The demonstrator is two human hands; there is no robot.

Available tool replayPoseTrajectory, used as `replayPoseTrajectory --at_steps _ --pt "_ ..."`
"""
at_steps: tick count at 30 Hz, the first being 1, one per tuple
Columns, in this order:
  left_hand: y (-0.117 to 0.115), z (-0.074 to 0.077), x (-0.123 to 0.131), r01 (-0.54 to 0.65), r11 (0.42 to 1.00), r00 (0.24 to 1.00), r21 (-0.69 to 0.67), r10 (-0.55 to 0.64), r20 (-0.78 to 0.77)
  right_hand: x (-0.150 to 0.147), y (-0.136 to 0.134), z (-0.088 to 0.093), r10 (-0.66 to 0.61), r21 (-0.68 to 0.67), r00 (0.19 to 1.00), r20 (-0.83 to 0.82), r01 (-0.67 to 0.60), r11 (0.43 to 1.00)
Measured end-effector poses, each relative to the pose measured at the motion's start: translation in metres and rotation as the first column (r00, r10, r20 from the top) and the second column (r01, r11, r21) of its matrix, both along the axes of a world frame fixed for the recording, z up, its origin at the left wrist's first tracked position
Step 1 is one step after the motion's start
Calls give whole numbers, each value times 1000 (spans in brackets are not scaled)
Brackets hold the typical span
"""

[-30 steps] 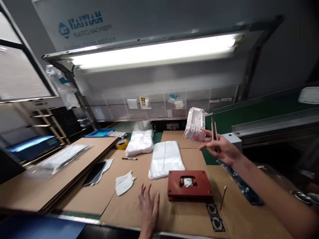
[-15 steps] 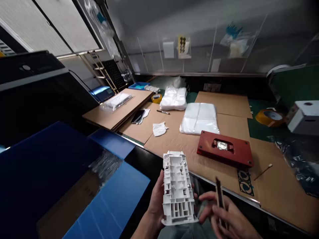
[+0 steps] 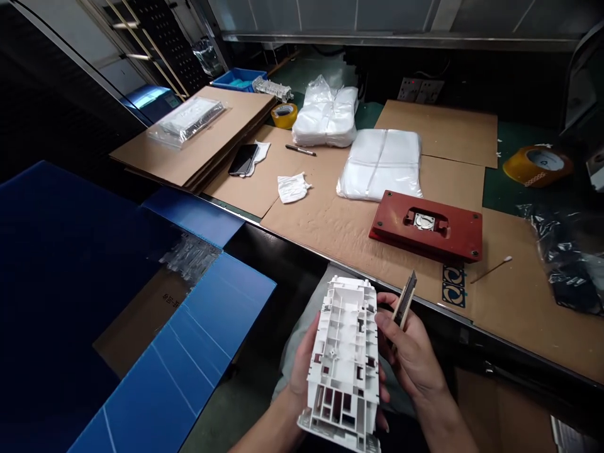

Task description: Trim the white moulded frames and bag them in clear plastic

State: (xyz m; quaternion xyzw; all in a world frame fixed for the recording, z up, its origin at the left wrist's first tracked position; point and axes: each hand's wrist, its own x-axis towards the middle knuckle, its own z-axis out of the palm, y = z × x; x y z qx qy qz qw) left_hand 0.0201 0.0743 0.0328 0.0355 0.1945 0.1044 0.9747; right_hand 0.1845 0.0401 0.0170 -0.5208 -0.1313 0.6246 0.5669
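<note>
A white plastic housing (image 3: pixel 346 352) with ribs, pockets and slots is tilted in front of me, its ribbed inner side facing up. My left hand (image 3: pixel 304 371) is closed around it from the left and below, with fingertips showing past its right edge. A utility knife (image 3: pixel 404 301), its blade pointing up, is held in my right hand (image 3: pixel 410 352). The fingers of that hand are right beside the housing's upper right edge; whether they touch it I cannot tell. Both hands are just in front of the table's near edge, above my lap.
On the cardboard-covered table (image 3: pixel 321 226) lie a red fixture block (image 3: pixel 434 236), two stacks of white bags (image 3: pixel 380 163), a white cloth (image 3: pixel 292 187), a phone (image 3: pixel 243 160), a pen (image 3: pixel 301 150), a cotton swab (image 3: pixel 491 270) and yellow tape (image 3: pixel 538 165). Blue sheets (image 3: pixel 202 327) stand at left.
My right hand has brought the knife in beside the housing. The housing is tilted a little more to the side. The camera view has dipped towards the table.
</note>
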Motion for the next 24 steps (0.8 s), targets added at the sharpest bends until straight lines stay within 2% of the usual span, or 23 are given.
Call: replayPoseTrajectory --at_steps 6,13,16,19,21,22,24 --pt "-3 1 0 54 998 998 36 -53 -46 2 -10 2 -34 -55 999 -23 32 998" --pt "-6 -12 1 35 999 999 -21 -36 -26 3 -12 -1 -25 -51 998 -56 22 998" --pt "-2 -17 -4 -25 992 995 122 37 -91 10 -14 -5 7 -64 999 -36 -9 998" --pt "5 -19 -13 -64 938 966 340 144 -217 17 -15 -8 -5 -53 998 68 9 999" --pt "11 -18 -18 -94 899 942 429 220 -254 18 -16 -10 -30 -51 995 91 34 998" --pt "14 -17 -20 -101 865 930 492 258 -262 18 -16 -11 -38 -51 995 88 43 998" --pt "18 -13 -23 -55 728 896 683 338 -288 13 -16 -13 -49 -51 996 79 53 997"
